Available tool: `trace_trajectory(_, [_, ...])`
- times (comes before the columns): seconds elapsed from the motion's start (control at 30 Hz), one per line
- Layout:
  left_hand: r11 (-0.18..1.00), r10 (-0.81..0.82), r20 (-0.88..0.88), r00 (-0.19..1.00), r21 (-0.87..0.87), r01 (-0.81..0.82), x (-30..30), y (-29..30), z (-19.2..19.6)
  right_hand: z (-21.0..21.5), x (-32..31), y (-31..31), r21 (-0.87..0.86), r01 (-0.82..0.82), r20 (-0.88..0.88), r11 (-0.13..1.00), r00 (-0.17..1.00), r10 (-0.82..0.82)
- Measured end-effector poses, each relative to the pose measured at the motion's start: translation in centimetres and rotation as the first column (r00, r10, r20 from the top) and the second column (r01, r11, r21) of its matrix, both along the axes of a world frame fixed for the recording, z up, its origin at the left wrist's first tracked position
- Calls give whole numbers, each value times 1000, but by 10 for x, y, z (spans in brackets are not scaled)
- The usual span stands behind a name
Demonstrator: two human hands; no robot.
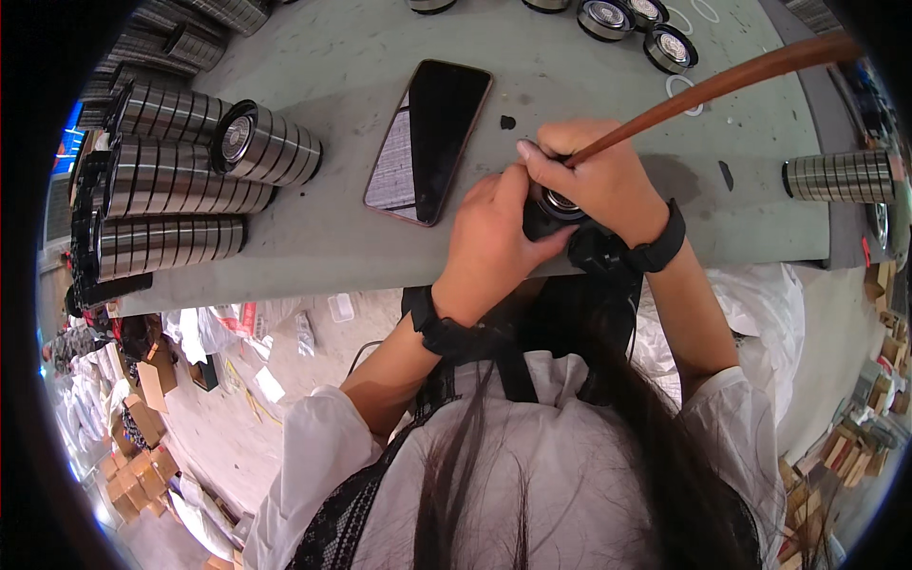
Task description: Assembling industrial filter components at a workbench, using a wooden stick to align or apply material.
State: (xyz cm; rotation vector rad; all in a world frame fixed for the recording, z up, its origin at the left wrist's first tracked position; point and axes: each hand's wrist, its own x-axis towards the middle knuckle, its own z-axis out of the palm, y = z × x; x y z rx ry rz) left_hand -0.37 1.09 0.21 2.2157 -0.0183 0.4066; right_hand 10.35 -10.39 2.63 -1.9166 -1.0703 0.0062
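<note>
At the front of the grey table, my left hand (483,249) is curled round the near side of a small round black part with a silver centre (559,203). My right hand (613,185) is closed on a long reddish-brown rod (722,87), its lower end hidden in my fingers. The rod slants up toward the upper right. Both hands meet over the round part and hide much of it. Just left of them lies a dark smartphone (432,142).
Stacks of ringed metal cylinders (180,180) fill the table's left end. Another stack (838,178) lies at the right edge. Several round black-and-silver parts (671,47) and white rings (684,96) sit at the far side. Cardboard boxes (142,484) and plastic bags cover parts of the floor.
</note>
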Motion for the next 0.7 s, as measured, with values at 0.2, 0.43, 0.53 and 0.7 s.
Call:
trace_trajectory(0.2, [991,20,51,998,-132,-13,3,1,-4,8,-13,-16,-75,-47,-111,996,993,39])
trace_trajectory(0.43, [990,4,5,1000,-143,-3,3,2,-2,22,-14,-27,-189,18,-246,982,967,-65])
trace_trajectory(0.53, [993,-1,48,999,-114,6,4,2,-6,20,-9,-27,-250,10,-198,968,978,-61])
trace_trajectory(0.7, [1000,4,119,993,-8,-3,8,2,-7,21,-11,-23,-248,-10,-206,969,978,-43])
